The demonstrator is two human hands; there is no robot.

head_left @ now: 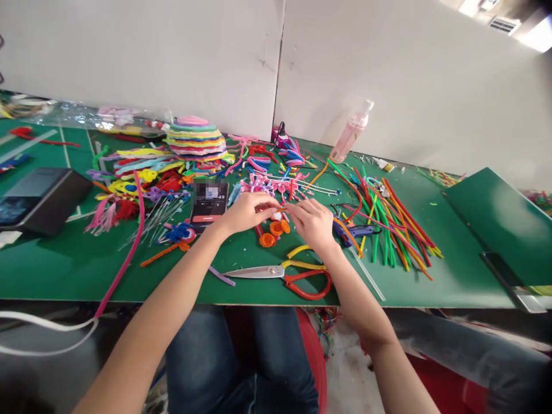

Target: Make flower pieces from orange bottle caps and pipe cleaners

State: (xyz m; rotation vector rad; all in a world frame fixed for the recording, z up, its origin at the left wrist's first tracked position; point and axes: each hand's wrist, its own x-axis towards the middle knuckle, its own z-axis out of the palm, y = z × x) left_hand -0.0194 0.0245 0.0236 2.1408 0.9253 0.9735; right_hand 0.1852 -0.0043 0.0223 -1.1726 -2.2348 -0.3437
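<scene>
My left hand (248, 211) and my right hand (314, 223) meet over the green table (52, 264), fingers pinched together around a small pink and orange pipe-cleaner piece (279, 215) between them. Small orange coils (273, 233) lie just below my hands. Scissors with red handles (287, 276) rest near the front edge, beside a yellow pipe cleaner (302, 257). A phone (209, 201) lies just left of my left hand.
Loose pipe cleaners (388, 221) spread to the right, with a blue glue gun (356, 232). A stack of coloured felt rounds (196, 138), finished pieces (138, 184), a pink bottle (351, 133), a dark box (41, 198) and a green board (504, 221) surround them.
</scene>
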